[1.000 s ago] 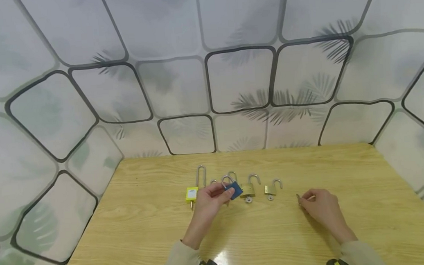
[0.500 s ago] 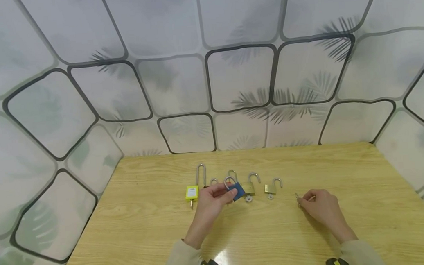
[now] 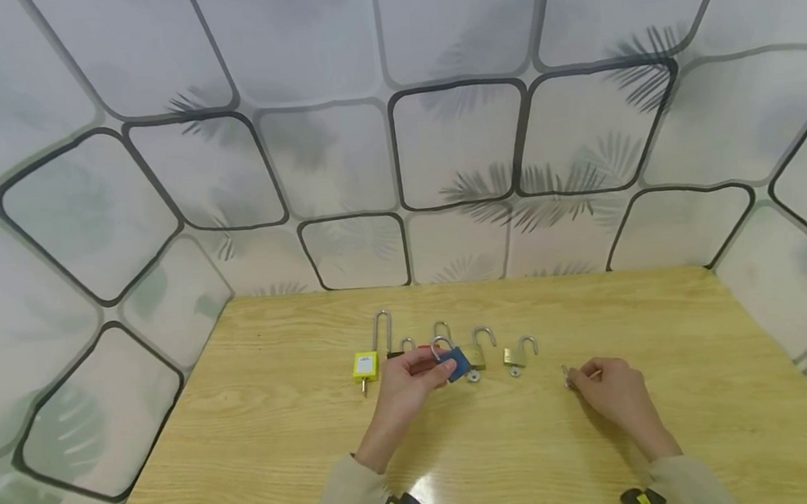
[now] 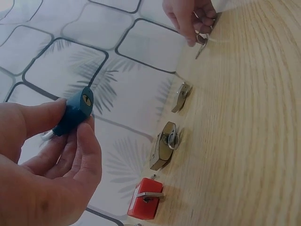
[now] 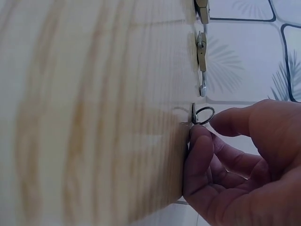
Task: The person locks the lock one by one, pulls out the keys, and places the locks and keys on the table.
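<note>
My left hand (image 3: 409,384) pinches a blue padlock (image 3: 457,364) between thumb and fingers, raised above the table. In the left wrist view the padlock's keyhole end (image 4: 86,100) faces the camera with no key in it, and fingers partly cover its shackle. My right hand (image 3: 613,389) is low at the tabletop, right of the row of locks. Its thumb and index finger pinch a small key ring (image 5: 205,114) with a key (image 5: 193,113) on it, standing close to the wood. The right hand's other fingers are curled under.
Along the wooden table (image 3: 529,446) lie a yellow long-shackle padlock (image 3: 365,366), a red padlock (image 4: 145,200), and two brass padlocks, a larger one (image 4: 163,147) and a smaller one (image 3: 513,357), shackles open, with keys in. Another shackle (image 3: 407,342) shows behind my left hand. A patterned backdrop (image 3: 341,163) rises behind.
My left hand has shifted slightly right with the blue padlock, uncovering more of the locks behind it. The right hand stays nearly in place with the key.
</note>
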A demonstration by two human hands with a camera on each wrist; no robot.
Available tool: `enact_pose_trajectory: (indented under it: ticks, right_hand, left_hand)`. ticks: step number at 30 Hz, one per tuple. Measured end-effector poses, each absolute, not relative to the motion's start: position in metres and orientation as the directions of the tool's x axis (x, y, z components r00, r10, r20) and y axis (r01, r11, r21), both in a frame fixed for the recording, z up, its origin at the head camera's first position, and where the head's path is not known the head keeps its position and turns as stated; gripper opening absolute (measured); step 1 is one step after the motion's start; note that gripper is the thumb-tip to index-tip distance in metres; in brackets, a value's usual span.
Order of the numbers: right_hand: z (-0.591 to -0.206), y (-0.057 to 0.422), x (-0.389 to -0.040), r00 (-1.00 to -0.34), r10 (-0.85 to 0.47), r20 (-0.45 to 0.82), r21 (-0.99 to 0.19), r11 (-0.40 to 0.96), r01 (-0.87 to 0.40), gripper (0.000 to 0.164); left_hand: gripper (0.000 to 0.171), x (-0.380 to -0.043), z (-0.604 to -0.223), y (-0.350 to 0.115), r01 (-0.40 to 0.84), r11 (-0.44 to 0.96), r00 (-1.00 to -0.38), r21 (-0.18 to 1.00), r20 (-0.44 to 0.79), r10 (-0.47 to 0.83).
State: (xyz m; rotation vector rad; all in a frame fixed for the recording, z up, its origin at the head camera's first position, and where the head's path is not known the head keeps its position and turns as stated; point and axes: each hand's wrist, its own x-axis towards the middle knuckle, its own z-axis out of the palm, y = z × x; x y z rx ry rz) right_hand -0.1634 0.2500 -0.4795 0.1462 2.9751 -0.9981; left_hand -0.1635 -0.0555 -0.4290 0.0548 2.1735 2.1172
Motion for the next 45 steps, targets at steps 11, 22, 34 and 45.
enact_pose_trajectory:
  ticks: [11, 22, 34, 45]
  right_hand:
    - [-0.457, 0.252, -0.155, -0.991, 0.12, -0.064, -0.609, 0.782, 0.134, 0.039]
    - [-0.452, 0.261, -0.153, -0.991, 0.118, -0.069, -0.597, 0.791, 0.136, 0.043]
    - [-0.451, 0.271, -0.149, -0.993, 0.098, -0.068, -0.59, 0.798, 0.119, 0.039]
    - [-0.448, 0.282, -0.144, -0.993, 0.083, -0.088, -0.583, 0.803, 0.119, 0.043]
  left_hand:
    - [0.02, -0.166, -0.447, -0.04, -0.019, 0.091, -0.991, 0.996, -0.031, 0.132]
    - [0.016, -0.169, -0.456, -0.01, 0.073, 0.231, -0.977, 0.97, 0.023, 0.211]
    - [0.019, -0.182, -0.461, 0.034, 0.174, 0.426, -0.959, 0.888, 0.053, 0.28]
    - [0.049, -0.203, -0.472, 0.062, 0.409, 0.482, -0.882, 0.775, 0.202, 0.425]
